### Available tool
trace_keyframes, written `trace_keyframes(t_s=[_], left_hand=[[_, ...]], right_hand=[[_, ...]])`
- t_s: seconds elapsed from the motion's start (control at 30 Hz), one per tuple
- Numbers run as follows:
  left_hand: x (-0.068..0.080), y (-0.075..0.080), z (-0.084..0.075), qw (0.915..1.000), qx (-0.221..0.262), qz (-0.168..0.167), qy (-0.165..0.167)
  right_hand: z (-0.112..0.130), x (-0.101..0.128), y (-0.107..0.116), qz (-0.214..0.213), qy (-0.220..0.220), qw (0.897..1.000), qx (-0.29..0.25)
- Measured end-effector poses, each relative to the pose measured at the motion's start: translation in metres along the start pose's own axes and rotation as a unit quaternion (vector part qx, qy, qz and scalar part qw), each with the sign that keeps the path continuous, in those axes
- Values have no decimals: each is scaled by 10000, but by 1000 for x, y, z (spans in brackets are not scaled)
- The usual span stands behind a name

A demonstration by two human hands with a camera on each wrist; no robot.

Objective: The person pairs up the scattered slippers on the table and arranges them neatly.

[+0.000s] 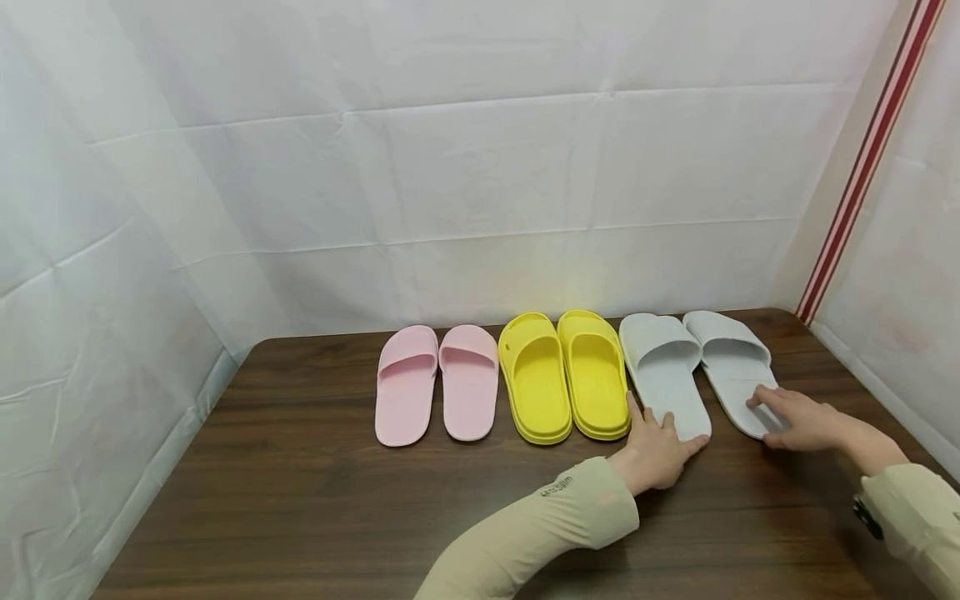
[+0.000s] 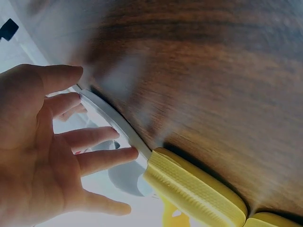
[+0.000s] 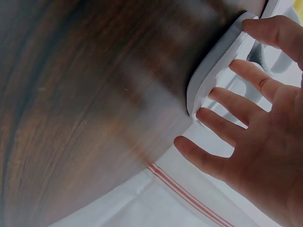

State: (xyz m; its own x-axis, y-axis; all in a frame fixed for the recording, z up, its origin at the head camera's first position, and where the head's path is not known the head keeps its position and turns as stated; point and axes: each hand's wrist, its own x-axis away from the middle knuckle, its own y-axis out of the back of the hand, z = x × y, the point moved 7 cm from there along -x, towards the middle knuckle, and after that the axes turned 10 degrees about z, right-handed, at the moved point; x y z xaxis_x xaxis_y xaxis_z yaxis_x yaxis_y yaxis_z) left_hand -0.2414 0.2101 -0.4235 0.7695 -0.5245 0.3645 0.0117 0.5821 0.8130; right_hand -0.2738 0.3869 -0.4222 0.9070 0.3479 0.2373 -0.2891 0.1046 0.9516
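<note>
Three pairs of slippers stand in a row at the back of the wooden table (image 1: 300, 500): pink (image 1: 437, 382), yellow (image 1: 564, 375) and pale grey. My left hand (image 1: 660, 446) rests with straight fingers on the heel of the left grey slipper (image 1: 663, 371). My right hand (image 1: 798, 419) lies flat on the heel of the right grey slipper (image 1: 731, 362). The left wrist view shows my spread fingers (image 2: 102, 158) at the grey heel edge (image 2: 111, 118) beside a yellow slipper (image 2: 194, 191). In the right wrist view my spread fingers (image 3: 227, 127) touch the grey heel (image 3: 213, 71).
White sheeting (image 1: 480, 167) walls in the table at the back and both sides. A red-striped band (image 1: 862, 167) runs down the right corner. Bare wood lies in front of the slippers and on the left.
</note>
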Motion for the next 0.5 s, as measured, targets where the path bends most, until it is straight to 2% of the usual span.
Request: trace_keyframes(t_s=[0.27, 0.5], left_hand=[[-5, -1, 1, 9999, 118, 30, -5], [-7, -3, 1, 9991, 281, 247, -221]], right_hand=[[-2, -6, 3, -110, 275, 9996, 18], [-5, -7, 3, -2, 168, 9998, -92]])
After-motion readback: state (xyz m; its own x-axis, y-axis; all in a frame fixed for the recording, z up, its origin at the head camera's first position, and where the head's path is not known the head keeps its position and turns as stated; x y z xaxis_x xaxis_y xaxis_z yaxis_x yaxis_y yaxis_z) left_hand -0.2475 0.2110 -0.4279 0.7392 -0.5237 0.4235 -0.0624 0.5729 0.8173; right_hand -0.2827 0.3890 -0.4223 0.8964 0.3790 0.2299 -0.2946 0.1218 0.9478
